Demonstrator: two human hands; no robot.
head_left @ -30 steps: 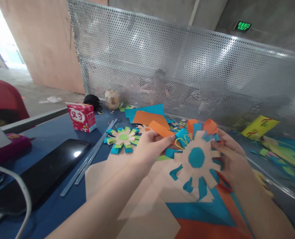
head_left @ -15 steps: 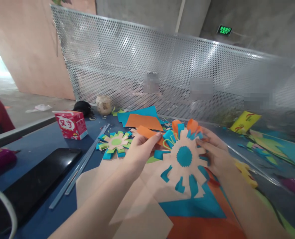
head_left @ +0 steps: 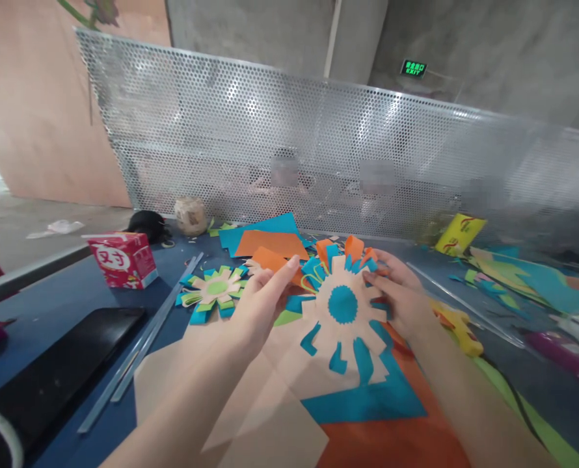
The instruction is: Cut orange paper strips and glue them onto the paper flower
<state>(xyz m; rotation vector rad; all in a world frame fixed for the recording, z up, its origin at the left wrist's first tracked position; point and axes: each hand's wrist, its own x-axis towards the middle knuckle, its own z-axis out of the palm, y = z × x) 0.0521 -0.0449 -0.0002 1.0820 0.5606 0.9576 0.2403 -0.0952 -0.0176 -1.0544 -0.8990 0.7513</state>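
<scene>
My right hand [head_left: 397, 286] pinches the right edge of a paper flower [head_left: 323, 305], tilted up to face me. It has beige petals, a blue scalloped centre, blue strips and orange loops at its top. My left hand [head_left: 265, 299] is just left of the flower, thumb stretched out and apart from it; I see nothing held there, though its other fingers are partly hidden. Beyond that hand lies a second paper flower [head_left: 216, 288] with a green centre and green and blue petals. Beige paper [head_left: 231, 416], blue paper [head_left: 362, 404] and orange paper [head_left: 391, 445] lie beneath.
At left are a black phone [head_left: 69, 364], clear glue sticks [head_left: 138, 351] and a red carton [head_left: 122, 260]. A yellow glue gun [head_left: 460, 330] with a cord lies right of my right arm. Paper scraps [head_left: 548, 279] lie far right. A perforated metal screen [head_left: 250, 136] stands behind the table.
My left hand has drawn slightly away from the flower's left side. The right hand still holds the flower. The whole view has shifted, so things appear further left.
</scene>
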